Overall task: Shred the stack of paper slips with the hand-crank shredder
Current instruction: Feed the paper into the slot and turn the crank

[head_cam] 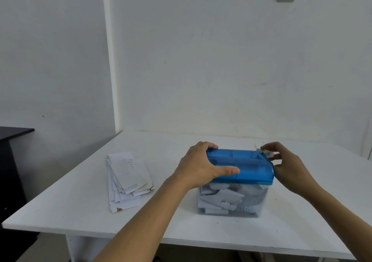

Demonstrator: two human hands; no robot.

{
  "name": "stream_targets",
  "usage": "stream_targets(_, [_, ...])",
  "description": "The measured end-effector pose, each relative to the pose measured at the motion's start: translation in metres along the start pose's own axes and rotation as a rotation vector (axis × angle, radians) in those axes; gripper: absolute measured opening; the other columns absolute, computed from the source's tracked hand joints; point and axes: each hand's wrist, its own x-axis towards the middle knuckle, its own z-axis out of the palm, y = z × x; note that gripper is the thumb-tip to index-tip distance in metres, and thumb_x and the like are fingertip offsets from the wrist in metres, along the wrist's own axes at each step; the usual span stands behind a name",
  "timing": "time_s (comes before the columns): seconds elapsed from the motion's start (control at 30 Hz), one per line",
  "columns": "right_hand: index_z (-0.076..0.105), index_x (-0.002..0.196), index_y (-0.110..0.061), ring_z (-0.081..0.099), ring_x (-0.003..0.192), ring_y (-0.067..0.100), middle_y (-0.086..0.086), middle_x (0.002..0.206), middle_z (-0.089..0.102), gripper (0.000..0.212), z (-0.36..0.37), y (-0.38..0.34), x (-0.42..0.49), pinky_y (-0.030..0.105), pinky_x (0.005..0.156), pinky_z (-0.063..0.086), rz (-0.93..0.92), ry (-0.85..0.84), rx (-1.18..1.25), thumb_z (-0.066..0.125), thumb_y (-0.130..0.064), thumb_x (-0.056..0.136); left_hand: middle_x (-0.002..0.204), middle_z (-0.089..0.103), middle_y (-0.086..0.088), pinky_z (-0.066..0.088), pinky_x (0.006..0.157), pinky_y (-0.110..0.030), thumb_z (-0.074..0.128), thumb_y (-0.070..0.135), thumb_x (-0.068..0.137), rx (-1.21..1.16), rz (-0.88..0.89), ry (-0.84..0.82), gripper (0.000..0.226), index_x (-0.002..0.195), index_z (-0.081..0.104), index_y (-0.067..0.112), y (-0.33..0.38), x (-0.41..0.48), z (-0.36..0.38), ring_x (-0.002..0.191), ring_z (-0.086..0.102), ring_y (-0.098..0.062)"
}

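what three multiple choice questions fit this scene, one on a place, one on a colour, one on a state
1. Where does the stack of paper slips lie?
A. on the table, left of the shredder
B. on top of the shredder
C. in the right hand

2. What colour is the shredder's lid?
A. red
B. blue
C. black

3. What is the right hand doing?
A. lying flat on the table
B. holding a paper slip
C. pinching the white crank

Answers:
1 A, the slips lie fanned on the white table, apart from the shredder.
2 B, the lid that the left hand grips is clear blue.
3 C, its fingertips and thumb close on the crank at the lid's far right corner.
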Motion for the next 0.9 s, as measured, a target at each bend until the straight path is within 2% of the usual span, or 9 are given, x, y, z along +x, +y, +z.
stream_targets(0.1, [0.053,0.108,-0.032,0.061,0.092,0.003,-0.012,0.104,0.063,0.033,0.008,0.005,-0.012,0.014,0.064,0.047,0.002,-0.111,-0.122,0.071,-0.011,0.09,0.128,0.048,0.02,0.049,0.103,-0.036,0.075,0.085,0.047,0.015,-0.007,0.035,0.101,0.132,0.048,0.038,-0.001,0.0,0.003,0.116,0.05,-0.004])
stream_targets(0.27, [0.061,0.101,-0.032,0.065,0.083,0.005,-0.014,0.093,0.069,0.014,-0.002,0.006,-0.046,0.017,0.068,0.052,-0.005,-0.308,-0.194,0.071,-0.033,0.091,0.125,0.046,0.021,0.046,0.105,-0.037,0.076,0.081,0.057,0.071,0.001,0.088,0.094,0.134,0.048,0.036,0.003,-0.001,0.006,0.116,0.047,-0.004])
stream_targets(0.4, [0.065,0.087,-0.028,0.06,0.071,0.0,-0.014,0.076,0.067,0.008,-0.047,-0.014,-0.057,0.018,0.067,0.05,-0.042,-0.393,-0.271,0.073,-0.029,0.09,0.123,0.044,0.02,0.046,0.105,-0.037,0.078,0.078,0.058,0.073,-0.013,0.066,0.092,0.134,0.047,0.036,0.006,-0.003,0.004,0.117,0.047,-0.006])
stream_targets(0.5, [0.071,0.081,-0.028,0.058,0.067,0.009,-0.01,0.072,0.067,0.012,-0.071,-0.026,-0.047,0.025,0.066,0.049,-0.075,-0.417,-0.282,0.072,-0.038,0.088,0.127,0.046,0.018,0.048,0.104,-0.036,0.078,0.081,0.052,0.05,-0.025,0.043,0.098,0.133,0.048,0.037,0.003,-0.002,0.003,0.117,0.049,-0.007])
stream_targets(0.57, [0.074,0.077,-0.028,0.061,0.07,0.013,-0.007,0.074,0.069,0.013,-0.077,-0.031,-0.04,0.035,0.072,0.053,-0.082,-0.464,-0.275,0.073,-0.039,0.086,0.128,0.047,0.017,0.05,0.102,-0.036,0.075,0.085,0.045,0.04,-0.035,0.026,0.102,0.132,0.048,0.038,0.002,-0.001,0.001,0.116,0.051,-0.007])
stream_targets(0.67, [0.074,0.077,-0.036,0.067,0.08,0.014,-0.008,0.08,0.073,0.008,-0.081,-0.031,-0.034,0.038,0.081,0.057,-0.113,-0.476,-0.224,0.08,-0.035,0.082,0.128,0.046,0.016,0.051,0.101,-0.035,0.077,0.083,0.048,0.058,-0.03,0.001,0.101,0.133,0.047,0.037,0.004,0.001,-0.001,0.114,0.051,-0.007])
stream_targets(0.73, [0.073,0.076,-0.036,0.066,0.077,0.013,-0.004,0.079,0.072,0.01,-0.081,-0.031,-0.033,0.033,0.078,0.055,-0.15,-0.475,-0.169,0.08,-0.033,0.082,0.128,0.047,0.015,0.05,0.101,-0.034,0.08,0.079,0.052,0.058,-0.024,-0.006,0.099,0.134,0.047,0.036,0.005,0.001,-0.002,0.114,0.051,-0.006])
stream_targets(0.83, [0.074,0.076,-0.024,0.058,0.067,0.018,0.008,0.071,0.065,0.016,-0.082,-0.035,-0.029,0.024,0.065,0.046,-0.208,-0.381,0.02,0.068,-0.036,0.086,0.13,0.049,0.015,0.05,0.102,-0.034,0.08,0.079,0.051,0.055,-0.009,-0.043,0.101,0.136,0.048,0.035,0.005,0.001,-0.006,0.114,0.051,-0.006])
stream_targets(0.9, [0.074,0.075,-0.016,0.061,0.072,0.027,0.012,0.072,0.065,0.028,-0.082,-0.036,-0.019,0.025,0.069,0.05,-0.201,-0.308,0.124,0.063,-0.039,0.087,0.133,0.049,0.016,0.049,0.101,-0.031,0.081,0.077,0.053,0.048,-0.003,-0.072,0.101,0.138,0.048,0.035,0.006,0.001,-0.006,0.115,0.051,-0.005])
